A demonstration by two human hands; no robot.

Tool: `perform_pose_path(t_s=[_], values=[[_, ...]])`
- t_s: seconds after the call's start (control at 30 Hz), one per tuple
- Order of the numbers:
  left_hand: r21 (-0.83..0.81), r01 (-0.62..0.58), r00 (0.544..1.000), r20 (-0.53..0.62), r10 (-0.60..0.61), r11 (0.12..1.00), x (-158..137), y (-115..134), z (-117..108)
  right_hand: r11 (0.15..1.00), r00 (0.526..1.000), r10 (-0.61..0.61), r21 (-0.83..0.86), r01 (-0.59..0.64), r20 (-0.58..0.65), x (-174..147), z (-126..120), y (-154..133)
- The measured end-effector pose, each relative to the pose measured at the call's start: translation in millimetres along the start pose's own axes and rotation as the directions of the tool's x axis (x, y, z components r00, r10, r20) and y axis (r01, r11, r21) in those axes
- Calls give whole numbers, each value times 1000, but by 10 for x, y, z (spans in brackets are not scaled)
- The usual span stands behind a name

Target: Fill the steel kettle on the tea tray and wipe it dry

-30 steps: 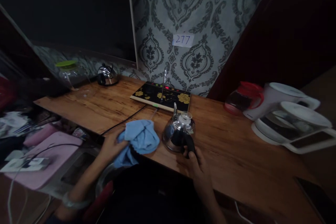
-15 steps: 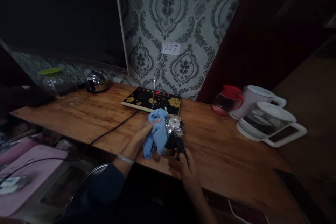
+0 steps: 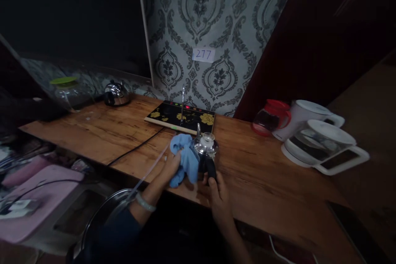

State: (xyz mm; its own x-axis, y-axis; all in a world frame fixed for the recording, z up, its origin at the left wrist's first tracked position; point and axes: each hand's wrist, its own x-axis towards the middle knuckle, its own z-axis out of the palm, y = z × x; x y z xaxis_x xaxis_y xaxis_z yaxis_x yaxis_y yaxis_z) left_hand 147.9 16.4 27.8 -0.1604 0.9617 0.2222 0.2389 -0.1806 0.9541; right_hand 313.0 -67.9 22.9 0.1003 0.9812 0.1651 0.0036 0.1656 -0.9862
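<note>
A shiny metal kettle with a clear lid knob and a black handle stands near the front edge of the wooden counter. My right hand is closed around the lower part of its handle. Bunched in my left hand is a blue cloth, pressed against the kettle's left side. The cloth hides part of the kettle's body and some of my left fingers. Behind the kettle lies a black tea stove with gold flowers, a thin upright spout and a lit red display.
At the right stand a red-lidded glass jug, a white kettle and a glass kettle with white handle. A second metal kettle and a green-lidded glass jar are back left. A metal basin is below the counter.
My left hand and the cloth have shifted down and slightly left, baring the kettle's spout. A clear tube now shows beside my left forearm. My right hand keeps its grip.
</note>
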Motion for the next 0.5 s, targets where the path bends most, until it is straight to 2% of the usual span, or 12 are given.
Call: perform_pose_path(t_s=[0.1,0.17,0.27,0.37,0.43,0.5], values=[[107,-29,999,-32,32,994,-306,-95,-28,999,999,12,32,-13,31,2,-24,2],[190,-108,993,-29,115,976,-526,-127,-51,997,999,31,72,-34,40,1,-33,29],[224,-239,971,83,226,945,-794,-109,-78,987,995,94,126,-97,29,7,-53,83],[181,-242,952,234,197,953,-922,-83,-85,982,991,132,140,-127,-25,38,-116,119],[127,-158,973,192,132,979,-891,-89,-87,983,988,135,138,-124,-74,68,-183,138],[82,-76,997,39,73,994,-743,-89,-99,986,987,128,121,-116,-99,96,-253,161]])
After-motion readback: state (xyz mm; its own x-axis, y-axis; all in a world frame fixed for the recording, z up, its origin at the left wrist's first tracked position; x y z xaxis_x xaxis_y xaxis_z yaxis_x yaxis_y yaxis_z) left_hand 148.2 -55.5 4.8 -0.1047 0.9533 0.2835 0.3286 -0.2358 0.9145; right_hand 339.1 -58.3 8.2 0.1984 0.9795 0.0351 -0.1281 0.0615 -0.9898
